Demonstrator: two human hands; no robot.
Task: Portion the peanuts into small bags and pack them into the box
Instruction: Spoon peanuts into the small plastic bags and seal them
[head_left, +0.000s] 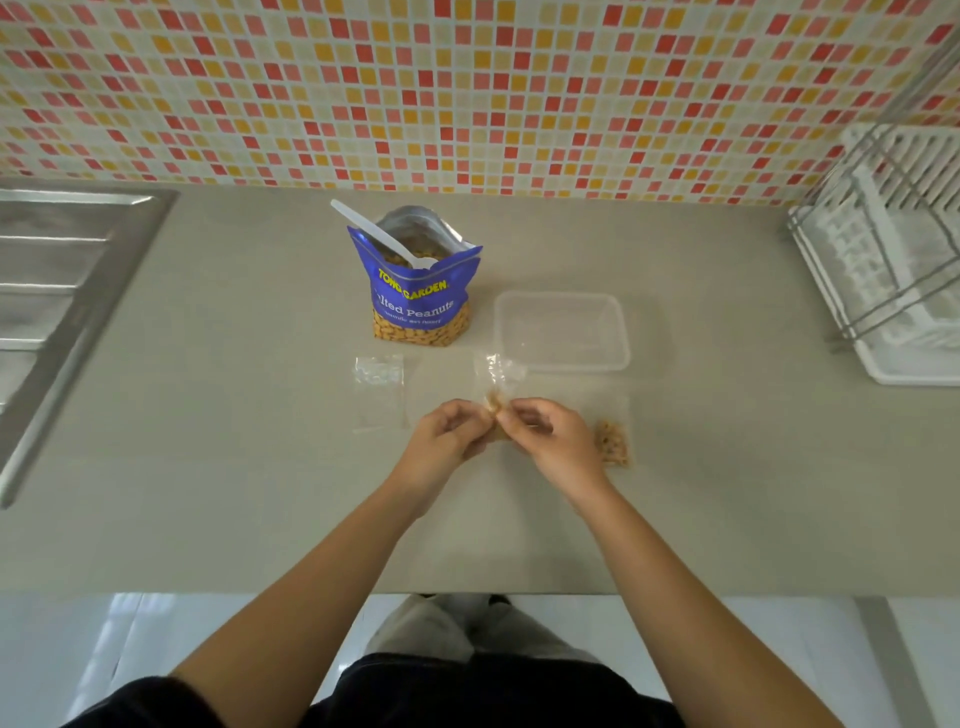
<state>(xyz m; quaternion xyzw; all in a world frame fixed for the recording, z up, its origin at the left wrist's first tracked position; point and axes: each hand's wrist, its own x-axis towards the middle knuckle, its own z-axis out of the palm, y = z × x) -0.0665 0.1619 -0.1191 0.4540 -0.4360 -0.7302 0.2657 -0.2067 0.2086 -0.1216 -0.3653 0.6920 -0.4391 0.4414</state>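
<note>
Hands together at centre of the tabletop (208, 415): left hand (447, 434) & right hand (550, 434) both pinch a small bag (497, 374) w/ peanuts in it, fingers curled on it. A filled bag (612, 441) lies just right of the right hand. An empty bag (379, 392) (flat, clear) lies to the left. The blue peanut pouch (418, 301) stands open behind, white spoon (374, 231) inside; the clear box (621, 332) sits to its right.

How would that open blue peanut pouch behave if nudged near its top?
The blue peanut pouch stands upright and open, so it would probably tip and spill. Its foil walls look soft, likely buckling. The white spoon leaning out may fall.
</note>
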